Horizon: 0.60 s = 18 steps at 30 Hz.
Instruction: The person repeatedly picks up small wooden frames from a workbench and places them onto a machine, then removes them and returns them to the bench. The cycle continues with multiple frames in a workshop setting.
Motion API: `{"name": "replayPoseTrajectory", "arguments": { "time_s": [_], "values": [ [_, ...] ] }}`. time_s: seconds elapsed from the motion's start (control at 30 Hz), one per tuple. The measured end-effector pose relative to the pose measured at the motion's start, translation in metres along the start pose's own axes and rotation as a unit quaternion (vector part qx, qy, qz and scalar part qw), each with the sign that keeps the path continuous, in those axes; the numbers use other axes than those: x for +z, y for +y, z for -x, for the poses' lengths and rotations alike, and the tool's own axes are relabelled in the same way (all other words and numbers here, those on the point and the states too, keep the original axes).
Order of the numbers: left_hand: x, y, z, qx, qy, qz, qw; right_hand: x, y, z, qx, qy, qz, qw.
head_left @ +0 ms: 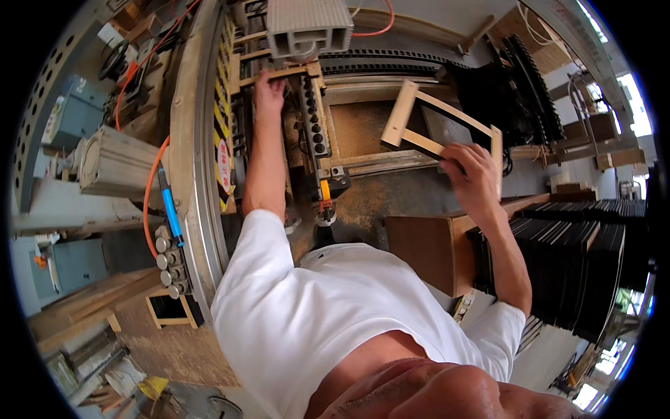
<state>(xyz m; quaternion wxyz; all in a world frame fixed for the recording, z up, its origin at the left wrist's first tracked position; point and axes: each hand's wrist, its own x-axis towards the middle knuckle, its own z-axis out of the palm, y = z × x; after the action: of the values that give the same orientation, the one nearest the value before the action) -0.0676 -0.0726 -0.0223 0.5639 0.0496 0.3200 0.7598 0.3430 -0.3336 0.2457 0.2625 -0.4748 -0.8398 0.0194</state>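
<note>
In my right hand [472, 173] is a light wooden frame [398, 116], roughly rectangular. It is held tilted in the air by one side, my fingers curled around the rail. My left arm reaches forward into a machine at the left. There my left hand [269, 96] is at a second wooden frame [285, 72], its fingers closed against a strip just below a grey ribbed housing [310, 29]. Part of that frame is hidden by the housing. Beside my left forearm runs a row of black round parts [315, 120] on the machine.
A metal rail [197, 150] with yellow-black striping borders the machine on the left; a blue air gun [169, 209] hangs there on an orange hose. At right are a brown wooden box [426, 253] and stacked black panels [565, 262]. Black cable chains [530, 87] stand farther back.
</note>
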Motion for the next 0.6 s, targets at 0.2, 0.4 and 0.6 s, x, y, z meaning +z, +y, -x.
{"name": "replayPoseTrajectory", "arguments": {
  "time_s": [0.2, 0.4, 0.6],
  "values": [
    [-0.044, -0.027, 0.208, -0.066, 0.006, -0.020, 0.998, 0.124, 0.002, -0.065, -0.117, -0.027, -0.089, 0.989],
    [-0.089, -0.002, 0.405, -0.065, 0.034, -0.027, 0.997, 0.259, -0.040, -0.123, -0.245, -0.004, -0.139, 0.959],
    [-0.105, 0.002, 0.516, -0.008, 0.133, -0.029, 0.991, 0.324, -0.055, -0.155, -0.281, -0.006, -0.057, 0.958]
  ]
}}
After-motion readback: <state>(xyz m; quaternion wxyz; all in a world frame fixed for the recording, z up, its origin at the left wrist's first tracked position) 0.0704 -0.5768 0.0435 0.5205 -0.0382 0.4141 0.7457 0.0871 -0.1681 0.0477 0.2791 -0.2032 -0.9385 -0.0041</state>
